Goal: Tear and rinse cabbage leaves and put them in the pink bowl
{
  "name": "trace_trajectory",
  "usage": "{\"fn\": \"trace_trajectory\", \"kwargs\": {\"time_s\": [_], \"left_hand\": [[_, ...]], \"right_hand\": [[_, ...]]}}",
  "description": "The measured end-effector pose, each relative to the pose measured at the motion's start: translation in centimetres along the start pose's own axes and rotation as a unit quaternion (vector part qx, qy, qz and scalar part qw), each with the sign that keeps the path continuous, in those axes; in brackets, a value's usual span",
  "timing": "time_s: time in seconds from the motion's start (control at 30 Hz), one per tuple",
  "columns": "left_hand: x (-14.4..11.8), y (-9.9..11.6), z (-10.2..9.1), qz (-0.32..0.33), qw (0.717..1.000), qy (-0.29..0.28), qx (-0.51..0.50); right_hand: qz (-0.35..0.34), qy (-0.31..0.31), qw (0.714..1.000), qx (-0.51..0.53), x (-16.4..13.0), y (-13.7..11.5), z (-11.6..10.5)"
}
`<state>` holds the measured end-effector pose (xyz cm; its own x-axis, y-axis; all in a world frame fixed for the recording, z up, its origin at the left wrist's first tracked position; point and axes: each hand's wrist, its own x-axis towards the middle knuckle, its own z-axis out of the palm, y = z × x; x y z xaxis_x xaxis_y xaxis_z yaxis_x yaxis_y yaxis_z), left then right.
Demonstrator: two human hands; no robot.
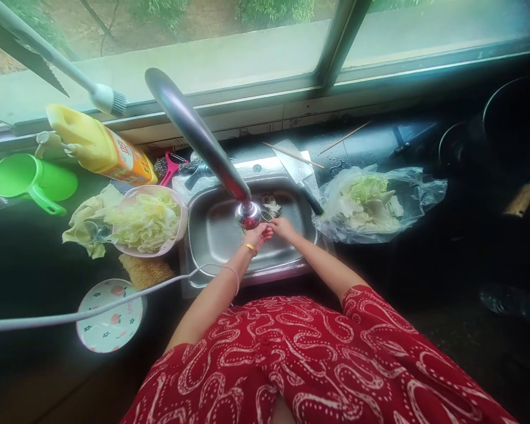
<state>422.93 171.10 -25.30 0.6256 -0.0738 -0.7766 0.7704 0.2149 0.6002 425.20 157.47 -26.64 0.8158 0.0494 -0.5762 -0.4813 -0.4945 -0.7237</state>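
Note:
My left hand (259, 235) and my right hand (283, 229) meet over the steel sink (221, 244), just in front of the faucet head (248, 215). Both have curled fingers pressed together at the tips. Whatever lies between them is too small and partly hidden to name. Behind my right hand, whitish scraps (272, 205) lie at the far side of the basin by the drain. A cleaver (295, 164) rests over the sink's back right corner, its black handle (311, 199) pointing toward me.
Left of the sink stand a pink basket (184, 219) of torn cabbage, a loofah (145, 272), a patterned bowl (111, 318), a green cup (15, 176) and a yellow jug (95, 144). A plastic bag (417, 194) with cabbage lies right. A white cord (159, 287) crosses my left forearm.

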Motion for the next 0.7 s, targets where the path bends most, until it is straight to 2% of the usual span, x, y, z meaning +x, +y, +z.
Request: {"fn": "trace_trajectory", "kwargs": {"time_s": [0.03,0.1,0.17,0.2,0.33,0.47,0.6,0.7], "left_hand": [[0.2,0.0,0.4,-0.003,1.0,0.007,0.008],[0.8,0.0,0.3,0.024,0.994,0.063,0.08],[1.2,0.1,-0.5,0.08,0.969,0.127,0.194],[1.3,0.2,-1.1,0.106,0.953,0.139,0.248],[0.6,0.0,-2.7,0.148,0.896,0.106,0.405],[-0.3,-0.3,-2.4,0.148,0.851,0.107,0.492],[-0.1,0.0,-1.9,0.126,0.841,0.112,0.514],[0.4,0.1,-1.8,0.117,0.855,0.111,0.494]], "right_hand": [[0.011,0.0,1.0,0.014,-0.3,0.1,-0.2],[0.078,-0.007,0.993,0.091,-0.6,0.1,-0.2],[0.135,-0.018,0.978,0.158,-0.7,0.1,-0.1],[0.147,-0.027,0.973,0.177,-0.7,0.0,0.0],[0.178,-0.056,0.955,0.23,-0.9,-0.3,0.4],[0.193,-0.061,0.946,0.255,-1.0,-0.4,0.5],[0.195,-0.059,0.944,0.258,-1.1,-0.3,0.8],[0.197,-0.051,0.945,0.258,-1.2,-0.1,1.1]]}}
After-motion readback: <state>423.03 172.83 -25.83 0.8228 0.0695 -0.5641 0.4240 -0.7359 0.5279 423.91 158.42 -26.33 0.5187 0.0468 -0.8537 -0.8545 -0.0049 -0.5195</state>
